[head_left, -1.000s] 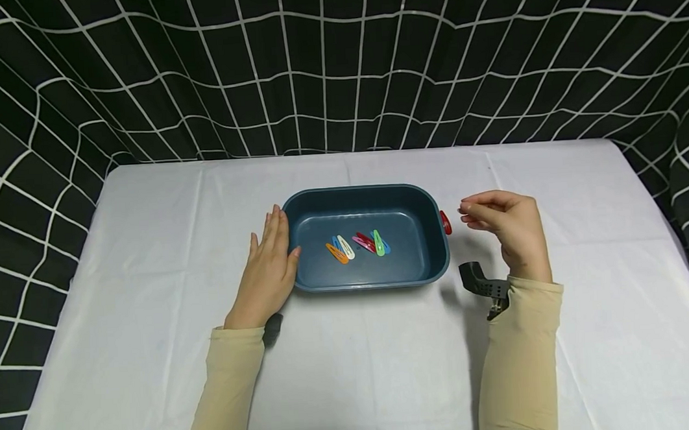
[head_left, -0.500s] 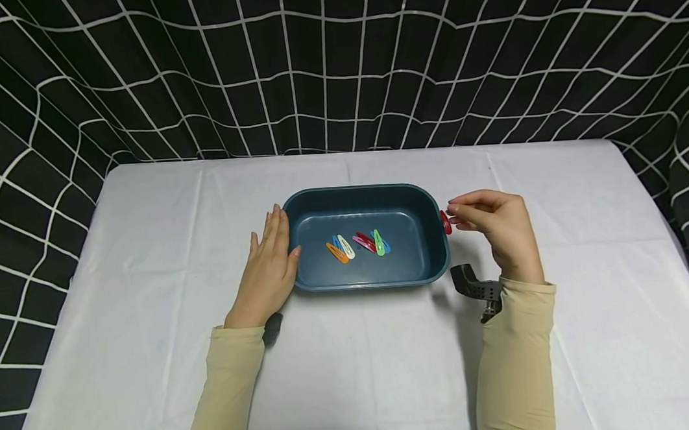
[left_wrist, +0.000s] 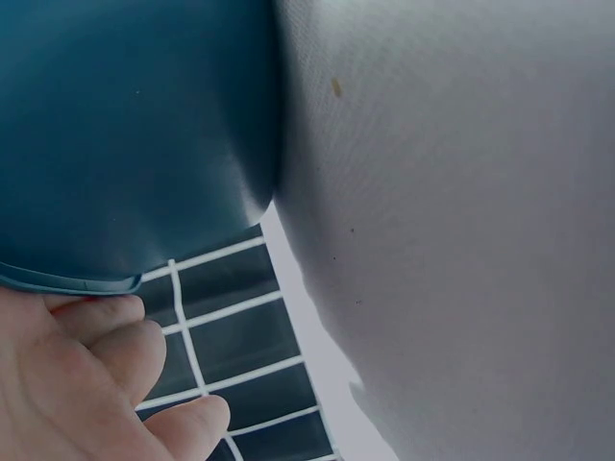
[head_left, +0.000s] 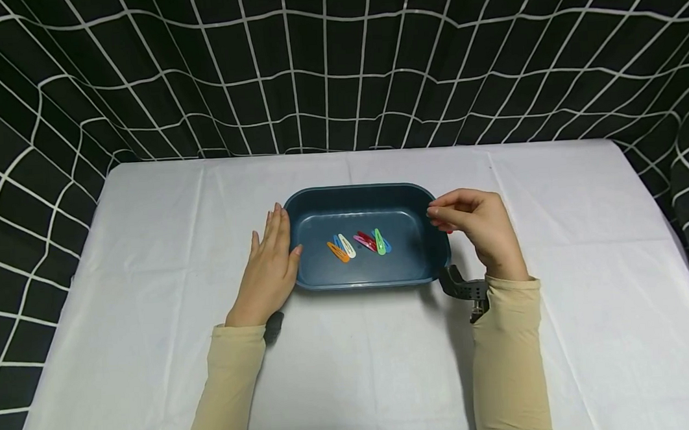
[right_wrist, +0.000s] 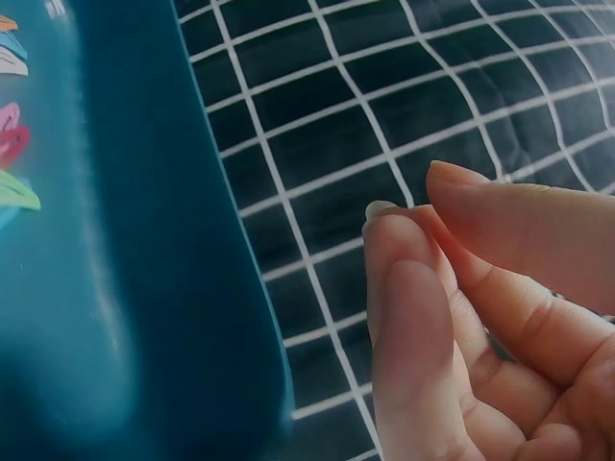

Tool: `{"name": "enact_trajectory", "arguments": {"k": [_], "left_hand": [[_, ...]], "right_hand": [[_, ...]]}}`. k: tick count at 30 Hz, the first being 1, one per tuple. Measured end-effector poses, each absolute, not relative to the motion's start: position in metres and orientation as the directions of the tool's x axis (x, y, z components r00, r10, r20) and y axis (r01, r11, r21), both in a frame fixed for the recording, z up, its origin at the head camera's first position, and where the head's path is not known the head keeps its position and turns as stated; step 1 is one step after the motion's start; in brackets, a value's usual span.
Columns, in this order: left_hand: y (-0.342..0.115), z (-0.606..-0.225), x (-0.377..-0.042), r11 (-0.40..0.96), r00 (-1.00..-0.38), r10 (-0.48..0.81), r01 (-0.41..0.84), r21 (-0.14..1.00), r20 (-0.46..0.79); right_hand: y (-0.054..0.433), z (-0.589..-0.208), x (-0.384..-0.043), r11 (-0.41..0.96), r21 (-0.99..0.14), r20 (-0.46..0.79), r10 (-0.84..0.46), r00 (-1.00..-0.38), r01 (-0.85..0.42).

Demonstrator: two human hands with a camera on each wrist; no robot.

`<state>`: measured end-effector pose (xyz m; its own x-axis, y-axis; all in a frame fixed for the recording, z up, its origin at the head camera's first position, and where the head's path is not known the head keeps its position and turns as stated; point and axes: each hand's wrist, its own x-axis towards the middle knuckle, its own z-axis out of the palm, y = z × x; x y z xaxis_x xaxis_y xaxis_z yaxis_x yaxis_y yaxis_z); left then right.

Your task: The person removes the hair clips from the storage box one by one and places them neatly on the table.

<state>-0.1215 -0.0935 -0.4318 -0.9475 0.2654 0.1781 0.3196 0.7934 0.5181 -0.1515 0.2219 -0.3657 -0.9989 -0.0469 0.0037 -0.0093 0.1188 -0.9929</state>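
A dark blue-green rectangular tub point(head_left: 371, 283) stands on the white cloth. Inside it several snap hair clips lie in two loose groups: an orange clip point(head_left: 337, 252), a white clip point(head_left: 347, 246) and a blue one at left; pink, red, blue and a green clip point(head_left: 380, 242) further right. My left hand point(head_left: 269, 271) lies with straight fingers along the tub's left end, touching its rim. My right hand point(head_left: 478, 227) hovers at the right rim, fingers bent; in the right wrist view, thumb and forefinger tips stand slightly apart with nothing visible between them.
A red piece point(head_left: 449, 231) on the tub's right end is mostly covered by my right hand. A black wrist mount point(head_left: 465, 289) juts from the right sleeve close to the tub's corner. White-lined black netting point(head_left: 337, 66) rises behind the white table point(head_left: 150, 303).
My right hand has moved left from beside the tub to over its right rim, now covering most of the red piece. The left hand, tub and clips have stayed in place.
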Motion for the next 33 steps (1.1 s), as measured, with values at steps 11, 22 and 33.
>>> {"name": "enact_trajectory", "arguments": {"k": [11,22,33], "left_hand": [[-0.093,-0.432,-0.122,0.788,-0.947,0.271,0.321,0.526,0.172],[-0.094,-0.433,-0.123,0.787,-0.946,0.275,0.324,0.525,0.172],[-0.094,-0.431,-0.122,0.797,-0.948,0.271,0.319,0.513,0.169]], "right_hand": [[0.197,-0.367,-0.161,0.271,-0.962,-0.045,-0.125,-0.991,0.010],[0.178,-0.367,-0.181,0.431,-0.901,-0.172,-0.238,-0.956,0.055],[0.175,-0.378,-0.201,0.490,-0.870,-0.260,-0.356,-0.898,0.058]]}}
